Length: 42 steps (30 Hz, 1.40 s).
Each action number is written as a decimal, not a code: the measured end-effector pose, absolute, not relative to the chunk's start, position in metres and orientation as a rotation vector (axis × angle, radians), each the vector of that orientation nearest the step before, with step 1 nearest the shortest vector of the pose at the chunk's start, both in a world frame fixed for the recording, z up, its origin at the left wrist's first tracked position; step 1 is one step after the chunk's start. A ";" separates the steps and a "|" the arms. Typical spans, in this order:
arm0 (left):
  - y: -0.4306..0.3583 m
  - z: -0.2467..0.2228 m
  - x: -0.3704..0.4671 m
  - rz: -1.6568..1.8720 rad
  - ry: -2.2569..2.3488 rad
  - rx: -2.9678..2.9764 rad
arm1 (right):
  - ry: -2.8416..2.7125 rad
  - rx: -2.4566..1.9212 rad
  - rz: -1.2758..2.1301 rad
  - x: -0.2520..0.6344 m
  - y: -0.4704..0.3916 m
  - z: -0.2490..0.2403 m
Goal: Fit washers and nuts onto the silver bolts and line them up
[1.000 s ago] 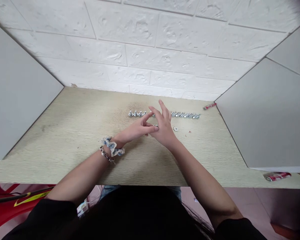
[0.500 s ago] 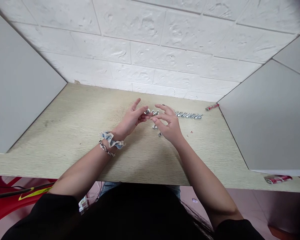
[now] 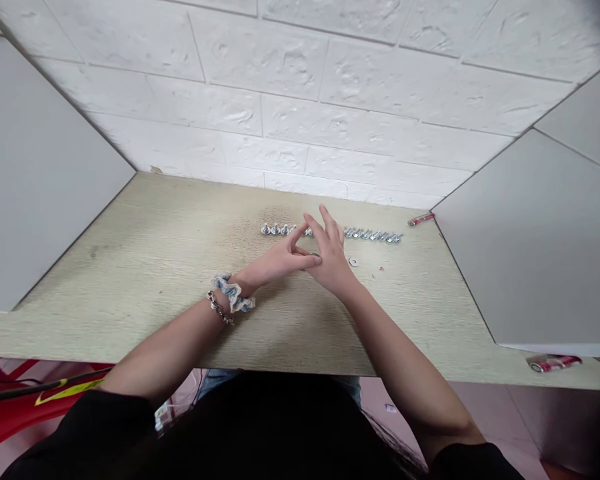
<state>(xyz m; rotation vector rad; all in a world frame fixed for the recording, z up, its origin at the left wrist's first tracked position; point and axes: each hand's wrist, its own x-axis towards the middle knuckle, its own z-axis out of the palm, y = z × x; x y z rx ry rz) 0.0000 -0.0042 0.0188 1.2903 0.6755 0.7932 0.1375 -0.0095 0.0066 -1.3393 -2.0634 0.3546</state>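
My left hand (image 3: 283, 260) and my right hand (image 3: 331, 259) meet over the middle of the table. Between their fingertips shows a sliver of a small metal piece (image 3: 315, 254); its kind is too hidden to tell. The left thumb and fingers close around it, and the right thumb and fingers press in from the other side. Behind the hands runs a row of metal bolts with washers (image 3: 275, 229), upright at the left end. Past my right hand the row goes on as slanted screws (image 3: 375, 235). A flat washer (image 3: 353, 262) lies just right of my right hand.
The pale wooden table (image 3: 180, 267) ends at a white brick wall (image 3: 290, 153). Grey panels stand left (image 3: 45, 180) and right (image 3: 540, 247). One red battery (image 3: 421, 219) lies by the right panel, another (image 3: 554, 363) near the front edge.
My left hand has moved right and toward me, uncovering the upright bolts. My right hand has shifted slightly, and the flat washer beside it now shows. Both hands are closer together.
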 end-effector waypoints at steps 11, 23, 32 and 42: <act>0.003 0.020 -0.006 0.961 0.773 1.011 | -2.113 -1.261 0.566 0.140 -0.008 0.014; 0.002 0.019 -0.005 1.013 0.754 0.866 | -1.932 -1.259 0.386 0.142 -0.005 0.015; -0.001 0.014 0.001 1.029 0.739 0.928 | -1.927 -1.241 0.247 0.143 -0.006 0.014; -0.005 0.021 -0.001 1.004 0.924 1.311 | -1.838 -1.245 0.453 0.162 0.002 0.030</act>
